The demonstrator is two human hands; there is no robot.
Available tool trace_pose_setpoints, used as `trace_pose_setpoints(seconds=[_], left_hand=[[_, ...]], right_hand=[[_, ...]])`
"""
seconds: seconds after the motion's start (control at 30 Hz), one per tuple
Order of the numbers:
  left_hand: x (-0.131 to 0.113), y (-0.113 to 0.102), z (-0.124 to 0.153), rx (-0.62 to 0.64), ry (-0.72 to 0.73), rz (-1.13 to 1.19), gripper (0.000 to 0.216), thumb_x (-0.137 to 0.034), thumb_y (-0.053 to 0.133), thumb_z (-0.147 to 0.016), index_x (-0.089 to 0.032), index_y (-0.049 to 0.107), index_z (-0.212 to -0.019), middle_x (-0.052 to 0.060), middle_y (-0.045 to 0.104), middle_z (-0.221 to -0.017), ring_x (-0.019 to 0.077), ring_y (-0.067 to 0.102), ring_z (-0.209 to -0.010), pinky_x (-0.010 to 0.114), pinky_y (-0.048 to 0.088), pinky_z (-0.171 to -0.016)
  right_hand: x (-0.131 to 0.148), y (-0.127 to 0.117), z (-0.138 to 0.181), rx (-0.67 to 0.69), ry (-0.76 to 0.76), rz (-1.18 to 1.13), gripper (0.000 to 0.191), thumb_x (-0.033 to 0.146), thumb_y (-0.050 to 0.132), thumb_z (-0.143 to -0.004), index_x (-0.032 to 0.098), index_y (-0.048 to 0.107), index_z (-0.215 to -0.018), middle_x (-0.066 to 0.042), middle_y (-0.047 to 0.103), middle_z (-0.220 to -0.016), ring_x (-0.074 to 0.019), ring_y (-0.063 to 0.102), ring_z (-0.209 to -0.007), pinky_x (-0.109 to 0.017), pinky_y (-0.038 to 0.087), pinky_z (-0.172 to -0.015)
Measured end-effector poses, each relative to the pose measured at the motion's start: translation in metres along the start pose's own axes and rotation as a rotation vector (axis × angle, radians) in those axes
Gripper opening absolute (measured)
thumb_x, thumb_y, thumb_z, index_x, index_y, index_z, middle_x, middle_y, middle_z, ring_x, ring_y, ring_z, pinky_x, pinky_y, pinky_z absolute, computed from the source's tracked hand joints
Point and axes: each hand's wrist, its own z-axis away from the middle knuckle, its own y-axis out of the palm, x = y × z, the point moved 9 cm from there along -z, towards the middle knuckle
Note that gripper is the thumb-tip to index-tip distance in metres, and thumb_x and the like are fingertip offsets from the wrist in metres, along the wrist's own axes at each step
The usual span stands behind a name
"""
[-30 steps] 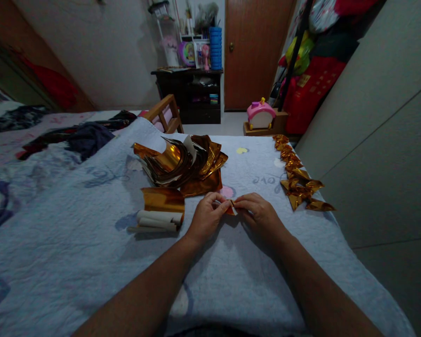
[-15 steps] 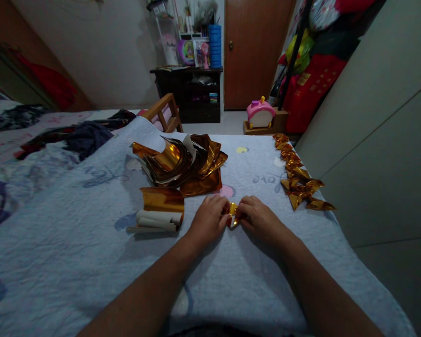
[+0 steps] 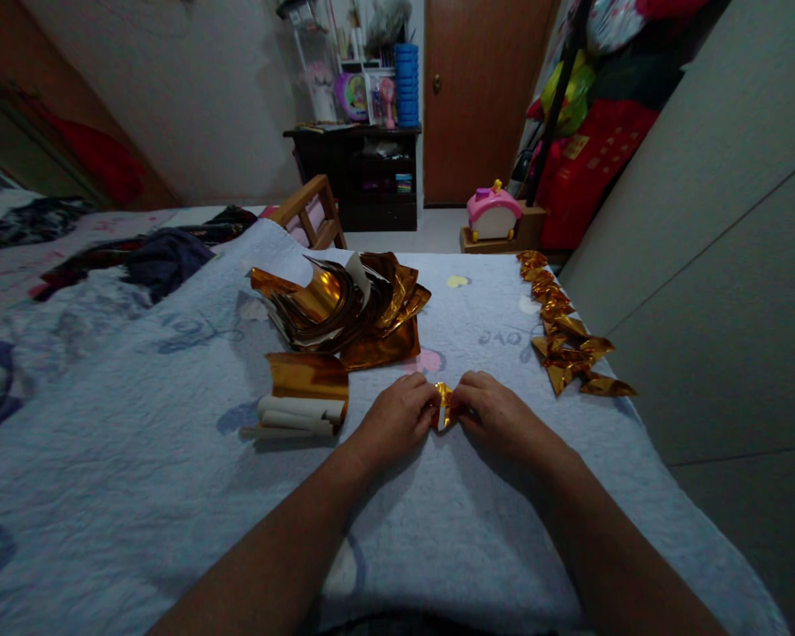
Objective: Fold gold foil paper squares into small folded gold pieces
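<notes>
A small folded piece of gold foil paper (image 3: 442, 405) sits between my two hands on the pale blue blanket (image 3: 172, 459). My left hand (image 3: 397, 415) is closed on its left side, fingers curled down. My right hand (image 3: 490, 411) is closed on its right side in the same way. Only a narrow strip of the gold piece shows between my fingertips. A heap of curled gold foil sheets (image 3: 344, 305) lies just beyond my left hand. A rolled gold sheet with a white underside (image 3: 301, 397) rests left of my left hand.
A row of folded gold pieces (image 3: 563, 331) runs along the blanket's right edge beside a grey wall. Dark clothes (image 3: 159, 252) lie at the far left. Beyond the bed stand a wooden chair (image 3: 308, 216), a dark shelf unit (image 3: 361, 172), a pink toy house (image 3: 494, 212) and a brown door.
Both hands have lowered slightly toward me and drawn closer together. The gold piece between them has turned from a flat fold to a narrower upright shape.
</notes>
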Motion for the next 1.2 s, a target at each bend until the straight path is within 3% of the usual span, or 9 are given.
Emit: trace_pose_setpoints(seconds=[0.27, 0.5, 0.7, 1.2], left_hand=[[-0.009, -0.006, 0.004, 0.081, 0.064, -0.021, 0.024, -0.008, 0.059, -0.07, -0.019, 0.058, -0.091, 0.005, 0.058, -0.096, 0.0223, 0.052, -0.095, 0.033, 0.044, -0.085], [0.006, -0.007, 0.0, 0.018, -0.02, -0.029, 0.012, -0.015, 0.052, -0.09, -0.019, 0.064, -0.088, 0.006, 0.061, -0.093, 0.0215, 0.057, -0.093, 0.033, 0.044, -0.084], [0.019, -0.008, -0.001, -0.007, -0.135, -0.067, 0.013, -0.021, 0.056, -0.092, -0.019, 0.066, -0.084, 0.004, 0.063, -0.084, 0.0208, 0.06, -0.084, 0.031, 0.043, -0.076], [0.018, -0.012, 0.001, -0.07, -0.232, -0.21, 0.015, -0.024, 0.057, -0.094, -0.019, 0.062, -0.081, 0.007, 0.065, -0.087, 0.0239, 0.06, -0.086, 0.034, 0.043, -0.079]], right_hand=[[-0.005, 0.003, -0.001, 0.033, 0.004, -0.03, 0.026, 0.003, 0.055, -0.087, 0.02, 0.075, -0.091, -0.004, 0.067, -0.088, -0.0176, 0.06, -0.088, -0.03, 0.046, -0.081], [-0.007, 0.0, -0.003, 0.032, 0.038, -0.035, 0.021, 0.007, 0.055, -0.091, 0.018, 0.073, -0.087, -0.005, 0.067, -0.085, -0.0178, 0.061, -0.084, -0.03, 0.045, -0.079], [-0.016, -0.001, -0.003, 0.012, 0.157, 0.015, 0.02, 0.011, 0.055, -0.09, 0.018, 0.07, -0.079, -0.005, 0.069, -0.079, -0.0171, 0.06, -0.075, -0.028, 0.044, -0.071], [-0.022, 0.002, -0.005, -0.014, 0.387, 0.273, 0.024, 0.03, 0.058, -0.096, 0.019, 0.071, -0.08, -0.009, 0.073, -0.083, -0.0211, 0.064, -0.076, -0.03, 0.036, -0.063]])
